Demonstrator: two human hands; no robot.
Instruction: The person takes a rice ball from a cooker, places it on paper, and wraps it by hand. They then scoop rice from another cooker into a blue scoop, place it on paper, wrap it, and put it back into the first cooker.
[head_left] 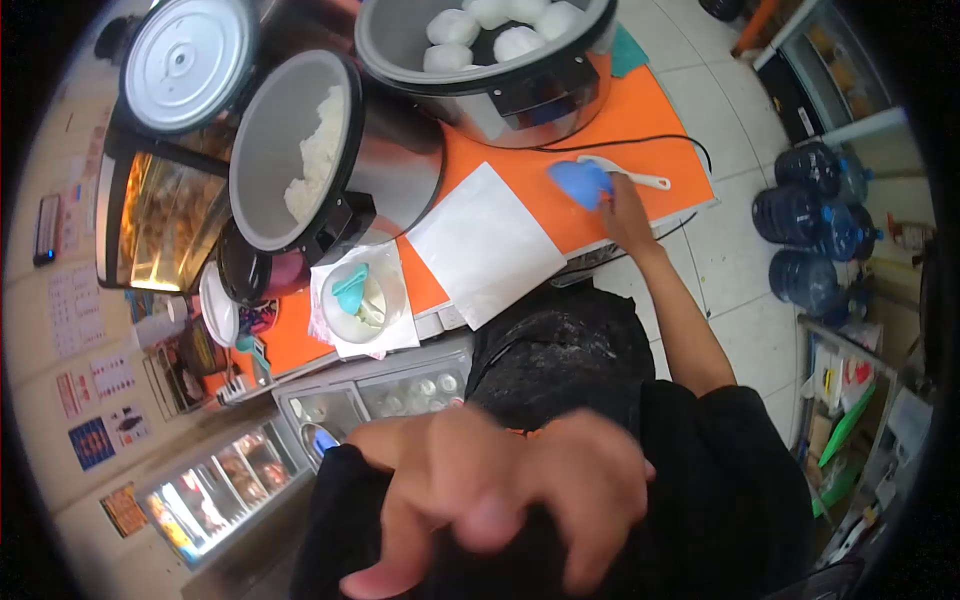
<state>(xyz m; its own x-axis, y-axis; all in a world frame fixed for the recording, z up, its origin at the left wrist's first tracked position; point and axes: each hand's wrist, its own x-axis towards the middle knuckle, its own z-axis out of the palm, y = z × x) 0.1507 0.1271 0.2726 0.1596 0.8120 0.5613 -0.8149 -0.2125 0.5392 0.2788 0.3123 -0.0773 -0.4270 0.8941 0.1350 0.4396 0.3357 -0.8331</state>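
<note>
My right hand is over the orange tabletop, its fingers closed on the edge of a blue plastic cup-like scoop. A white paddle lies right beside the scoop, partly behind my fingers. Close to the camera, my left hand is raised in front of my dark clothes, blurred, with fingers spread and bent and nothing visible in them. A white sheet of paper lies on the tabletop between the right hand and a bowl that holds a teal utensil.
One large cooker holds several white wrapped bundles. Another open cooker contains white rice. A black cable crosses the table's far end. Large blue water bottles stand on the floor at right.
</note>
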